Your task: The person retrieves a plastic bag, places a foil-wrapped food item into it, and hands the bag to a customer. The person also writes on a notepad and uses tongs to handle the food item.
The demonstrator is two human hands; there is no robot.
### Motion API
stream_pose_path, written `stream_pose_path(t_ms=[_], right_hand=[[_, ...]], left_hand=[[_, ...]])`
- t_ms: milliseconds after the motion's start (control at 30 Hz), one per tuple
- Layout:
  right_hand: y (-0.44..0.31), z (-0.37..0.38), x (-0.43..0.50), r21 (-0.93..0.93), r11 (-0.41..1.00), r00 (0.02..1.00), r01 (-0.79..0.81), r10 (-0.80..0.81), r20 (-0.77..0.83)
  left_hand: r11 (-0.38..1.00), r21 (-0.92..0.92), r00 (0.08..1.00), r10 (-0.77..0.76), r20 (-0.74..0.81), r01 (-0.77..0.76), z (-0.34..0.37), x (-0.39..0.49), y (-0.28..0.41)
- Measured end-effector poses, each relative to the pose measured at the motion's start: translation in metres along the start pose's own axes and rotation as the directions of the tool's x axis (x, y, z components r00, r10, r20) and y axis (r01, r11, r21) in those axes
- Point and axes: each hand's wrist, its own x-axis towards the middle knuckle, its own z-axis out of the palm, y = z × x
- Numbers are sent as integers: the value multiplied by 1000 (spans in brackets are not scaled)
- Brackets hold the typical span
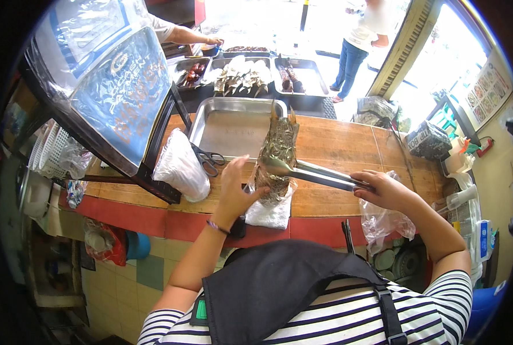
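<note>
My right hand (379, 188) is closed round the handle end of metal tongs (321, 174). The tongs' jaws grip a grilled fish (279, 138) with its tail pointing away from me. The fish's near end is in a clear plastic bag (278, 196), above a folded white bundle (268, 215) at the counter's front edge. My left hand (238, 189) is at the left side of the bag, thumb against it and fingers spread; whether it grips the bag is hard to tell. Beyond lies a steel tray (239, 129) that holds no food.
Scissors (209, 160) and a white plastic bag roll (183, 166) lie left on the wooden counter (329, 140). Food trays (301, 75) stand at the back. A co-worker's arm (187, 35) reaches in there; another person (355, 47) stands outside. A tip box (429, 140) is at right.
</note>
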Motion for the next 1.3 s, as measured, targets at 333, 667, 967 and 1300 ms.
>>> stream_pose_path(t_ms=[333, 667, 967, 1300], right_hand=[[2, 30, -13, 10, 1000, 990, -12, 13, -141], [-11, 26, -29, 36, 997, 969, -70, 76, -234], [-25, 14, -29, 128, 986, 979, -106, 126, -160], [84, -48, -27, 689, 703, 965, -179, -12, 263]], left_hand=[[872, 341, 936, 337, 100, -350, 42, -30, 32], [903, 87, 906, 424, -10, -421, 18, 30, 68], [960, -106, 957, 269, 104, -258, -14, 24, 68], [967, -5, 967, 253, 0, -253, -86, 10, 79]])
